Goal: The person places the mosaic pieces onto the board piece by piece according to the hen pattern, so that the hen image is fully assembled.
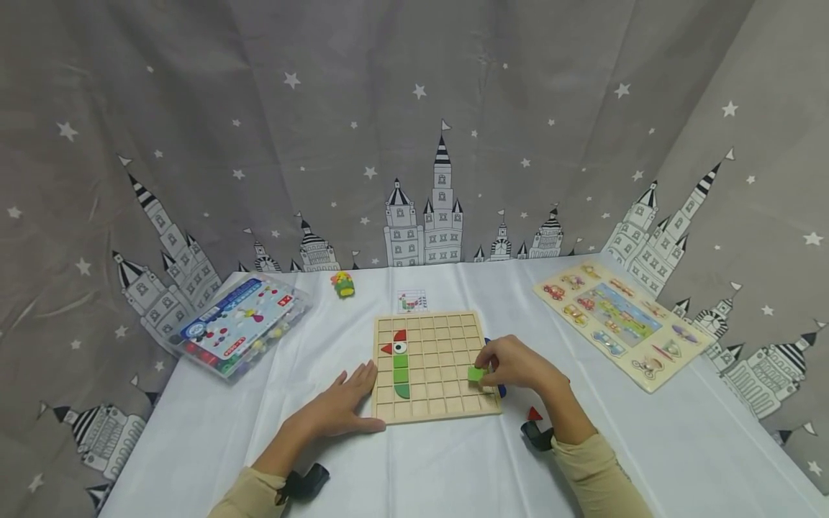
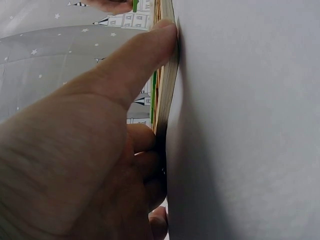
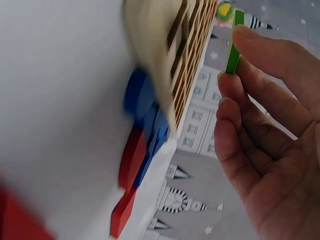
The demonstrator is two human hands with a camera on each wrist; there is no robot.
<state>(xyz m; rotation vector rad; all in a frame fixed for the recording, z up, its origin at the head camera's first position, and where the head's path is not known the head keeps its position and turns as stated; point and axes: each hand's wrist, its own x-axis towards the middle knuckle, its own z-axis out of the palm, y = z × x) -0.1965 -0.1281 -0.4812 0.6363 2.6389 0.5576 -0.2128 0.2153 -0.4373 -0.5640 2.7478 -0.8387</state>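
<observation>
A wooden grid board point(image 1: 437, 367) lies on the white cloth. In its left columns sit two red pieces, a white piece with a black eye dot point(image 1: 400, 347), two green squares point(image 1: 401, 375) and a rounded green piece point(image 1: 402, 391). My right hand point(image 1: 518, 363) pinches a green square tile point(image 3: 235, 42) between thumb and fingertips, raised over the board's right side. My left hand point(image 1: 340, 403) rests with spread fingers at the board's lower left corner, its thumb point(image 2: 162, 37) against the board's edge.
Blue pieces point(image 3: 140, 95) and red pieces point(image 3: 132, 157) lie beside the board's right edge. A small pattern card point(image 1: 412, 301) and a toy figure point(image 1: 343, 284) stand behind. A plastic box of pieces point(image 1: 242, 324) is at left, a picture puzzle board point(image 1: 622, 320) at right.
</observation>
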